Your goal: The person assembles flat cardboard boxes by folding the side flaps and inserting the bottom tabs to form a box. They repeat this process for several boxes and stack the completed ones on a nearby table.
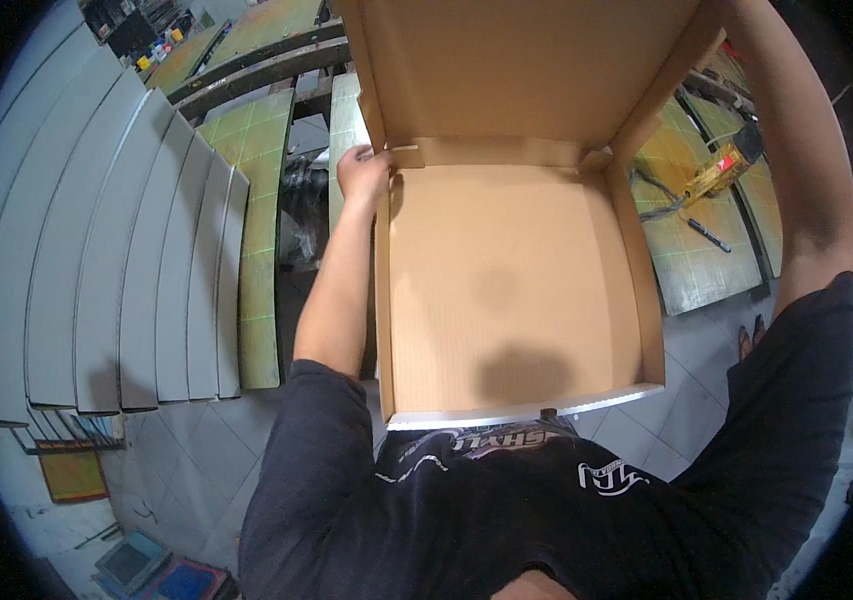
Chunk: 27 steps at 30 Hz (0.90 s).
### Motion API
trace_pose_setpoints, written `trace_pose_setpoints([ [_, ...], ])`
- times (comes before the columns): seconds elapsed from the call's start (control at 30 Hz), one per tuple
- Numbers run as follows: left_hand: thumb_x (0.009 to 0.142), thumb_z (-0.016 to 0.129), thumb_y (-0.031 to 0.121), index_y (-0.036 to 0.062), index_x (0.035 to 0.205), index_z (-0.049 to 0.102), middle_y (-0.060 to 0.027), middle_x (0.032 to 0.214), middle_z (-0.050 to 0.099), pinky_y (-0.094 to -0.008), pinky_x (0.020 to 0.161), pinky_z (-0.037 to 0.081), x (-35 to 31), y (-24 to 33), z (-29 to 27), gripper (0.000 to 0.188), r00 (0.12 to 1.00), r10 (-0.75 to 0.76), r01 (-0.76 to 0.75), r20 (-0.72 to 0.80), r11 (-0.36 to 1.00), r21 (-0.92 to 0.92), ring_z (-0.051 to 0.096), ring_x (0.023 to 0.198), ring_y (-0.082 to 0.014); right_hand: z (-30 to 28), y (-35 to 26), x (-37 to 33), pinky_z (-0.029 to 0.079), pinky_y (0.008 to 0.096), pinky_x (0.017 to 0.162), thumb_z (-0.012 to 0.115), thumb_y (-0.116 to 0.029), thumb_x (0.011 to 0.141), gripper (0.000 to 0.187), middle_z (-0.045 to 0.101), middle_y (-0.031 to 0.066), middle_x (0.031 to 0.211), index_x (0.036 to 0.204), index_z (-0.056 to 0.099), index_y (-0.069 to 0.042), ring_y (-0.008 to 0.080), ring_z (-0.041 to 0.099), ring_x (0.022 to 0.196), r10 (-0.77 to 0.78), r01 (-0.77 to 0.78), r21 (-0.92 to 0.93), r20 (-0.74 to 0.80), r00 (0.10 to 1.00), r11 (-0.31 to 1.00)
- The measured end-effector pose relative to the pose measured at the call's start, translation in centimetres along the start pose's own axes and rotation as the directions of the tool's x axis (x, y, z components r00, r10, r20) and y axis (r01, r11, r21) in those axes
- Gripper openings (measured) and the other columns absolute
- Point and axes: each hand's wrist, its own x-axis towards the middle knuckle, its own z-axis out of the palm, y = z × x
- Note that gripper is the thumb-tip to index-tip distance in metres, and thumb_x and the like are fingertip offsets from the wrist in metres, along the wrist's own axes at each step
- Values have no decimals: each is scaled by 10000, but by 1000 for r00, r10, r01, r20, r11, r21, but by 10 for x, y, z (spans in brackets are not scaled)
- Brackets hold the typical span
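Note:
I hold an open flat cardboard box (506, 290) in front of my chest, its brown inside facing me and its lid (516, 60) raised at the far side. My left hand (361, 172) grips the box's left wall near the back corner, by a small flap. My right arm reaches up along the right side of the lid; my right hand is out of the picture at the top edge. The box is empty inside.
Green cutting mats cover worktables (261, 230) beyond the box. A yellow tool (716, 175) and a dark pen (708, 235) lie on the right table. Grey curved panels (96, 270) stand at the left. Tiled floor below, with coloured flat items at the lower left.

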Motion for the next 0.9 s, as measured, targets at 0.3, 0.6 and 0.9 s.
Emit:
trace_pose_setpoints([
  [0.3,718,618,64,-40,904,684,-119,800,681,-294,657,488,-1,2,10,223,997,-30,24,70,997,80,618,677,-150,3,11,13,477,335,707,597,-175,756,200,666,139,792,848,667,-11,227,624,782,-323,325,-275,54,945,905],
  [0.6,726,638,130,-48,846,681,-108,779,673,-299,652,491,14,-9,2,218,984,-70,65,161,997,40,616,681,-172,5,7,3,471,348,668,561,-136,758,170,646,162,734,823,657,-11,232,613,716,-225,228,-278,46,973,933],
  [0.9,758,614,48,-12,1147,568,-95,971,659,-295,820,460,36,2,8,396,976,146,-108,162,969,-223,603,917,-181,23,9,20,486,410,785,602,-155,770,275,635,171,1013,1037,634,-101,306,609,924,-81,35,-616,-47,996,787],
])
